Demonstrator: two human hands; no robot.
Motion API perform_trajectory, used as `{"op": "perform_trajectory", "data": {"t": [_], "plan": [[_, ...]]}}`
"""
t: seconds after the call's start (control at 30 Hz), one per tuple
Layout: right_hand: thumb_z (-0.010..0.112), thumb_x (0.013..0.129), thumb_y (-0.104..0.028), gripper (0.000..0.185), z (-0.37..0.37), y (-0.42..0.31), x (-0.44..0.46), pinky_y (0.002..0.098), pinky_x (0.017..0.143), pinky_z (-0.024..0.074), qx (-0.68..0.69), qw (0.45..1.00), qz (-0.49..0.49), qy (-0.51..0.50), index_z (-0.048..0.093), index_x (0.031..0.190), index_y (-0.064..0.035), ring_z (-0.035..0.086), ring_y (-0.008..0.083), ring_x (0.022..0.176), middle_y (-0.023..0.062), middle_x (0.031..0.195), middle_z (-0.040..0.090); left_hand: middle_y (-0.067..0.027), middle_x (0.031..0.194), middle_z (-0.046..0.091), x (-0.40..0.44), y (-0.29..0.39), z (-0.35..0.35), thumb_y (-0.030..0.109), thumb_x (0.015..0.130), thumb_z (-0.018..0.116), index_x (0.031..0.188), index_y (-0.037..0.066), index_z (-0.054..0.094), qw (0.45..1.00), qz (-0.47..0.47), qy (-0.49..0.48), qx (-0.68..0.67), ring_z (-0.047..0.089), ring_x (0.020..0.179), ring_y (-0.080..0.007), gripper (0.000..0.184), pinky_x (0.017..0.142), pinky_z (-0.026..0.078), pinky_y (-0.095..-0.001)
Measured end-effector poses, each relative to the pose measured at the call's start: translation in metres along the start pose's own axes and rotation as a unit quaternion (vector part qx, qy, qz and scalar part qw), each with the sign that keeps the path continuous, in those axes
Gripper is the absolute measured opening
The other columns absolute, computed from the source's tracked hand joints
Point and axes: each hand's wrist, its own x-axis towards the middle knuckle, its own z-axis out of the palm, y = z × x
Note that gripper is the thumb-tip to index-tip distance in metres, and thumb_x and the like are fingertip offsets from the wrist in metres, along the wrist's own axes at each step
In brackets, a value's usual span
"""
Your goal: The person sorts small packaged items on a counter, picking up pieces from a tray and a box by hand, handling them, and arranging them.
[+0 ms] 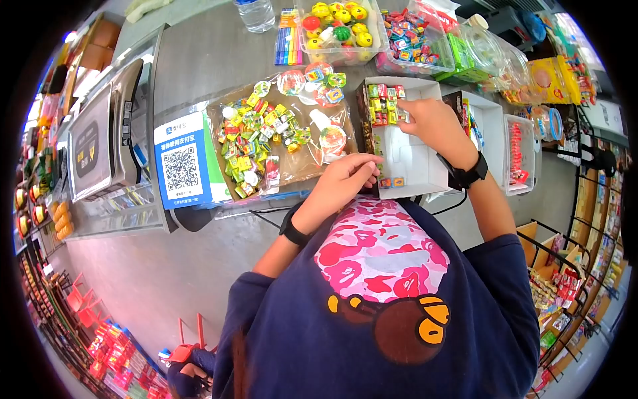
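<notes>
In the head view, a white open box [425,166] stands in front of me. Small wrapped candies [381,105] sit packed in rows in its far left corner, and a few more lie along its near edge. My right hand [435,125] reaches into the box, thumb and index finger closed around a wrapped candy at the right side of these rows. Curled over the box's left wall is my left hand [347,183], its fingertips at the edge. Left of it, a brown tray [302,169] holds a loose pile of yellow and green wrapped candies [256,143].
Behind stand a clear bin of yellow toys [342,56] and a bin of colourful candies [425,60]. A blue QR-code card [181,163] lies left of the tray, beside a grey machine [100,139]. A clear box of red items [520,153] is at right.
</notes>
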Motion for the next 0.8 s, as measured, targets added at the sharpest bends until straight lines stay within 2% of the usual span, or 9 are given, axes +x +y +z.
{"op": "perform_trajectory", "data": {"t": [0.17, 0.43, 0.8], "plan": [[0.07, 0.078, -0.026, 0.035, 0.012, 0.009, 0.001, 0.0448, 0.067, 0.05, -0.022, 0.999, -0.028, 0.022, 0.067, 0.107, -0.0085, 0.065, 0.0345, 0.075, 0.0151, 0.079, 0.067, -0.0071, 0.099, 0.063, 0.004, -0.004, -0.002, 0.015, 0.101, 0.049, 0.122, -0.001, 0.06, 1.0, -0.002, -0.009, 0.003, 0.061, 0.088, -0.012, 0.028, 0.08, 0.052, -0.0256], [0.068, 0.08, -0.027, 0.037, 0.009, 0.005, 0.01, 0.0447, 0.067, 0.0504, 0.021, 1.0, 0.016, -0.003, 0.067, 0.114, -0.0117, 0.065, 0.0335, 0.075, 0.0147, 0.079, 0.067, -0.0071, 0.099, 0.063, 0.004, -0.006, -0.002, 0.013, 0.1, 0.049, 0.121, -0.001, 0.06, 1.0, -0.001, -0.008, -0.01, 0.061, 0.088, -0.012, 0.028, 0.08, 0.052, -0.0257], [0.067, 0.078, -0.027, 0.035, 0.011, 0.008, 0.013, 0.045, 0.066, 0.0512, 0.038, 0.999, 0.022, 0.005, 0.068, 0.109, -0.0104, 0.066, 0.0345, 0.076, 0.0163, 0.079, 0.067, -0.0062, 0.099, 0.062, 0.004, -0.004, -0.002, 0.012, 0.1, 0.048, 0.121, 0.0, 0.059, 1.0, -0.008, -0.006, -0.004, 0.061, 0.089, -0.0122, 0.027, 0.082, 0.052, -0.026]]}}
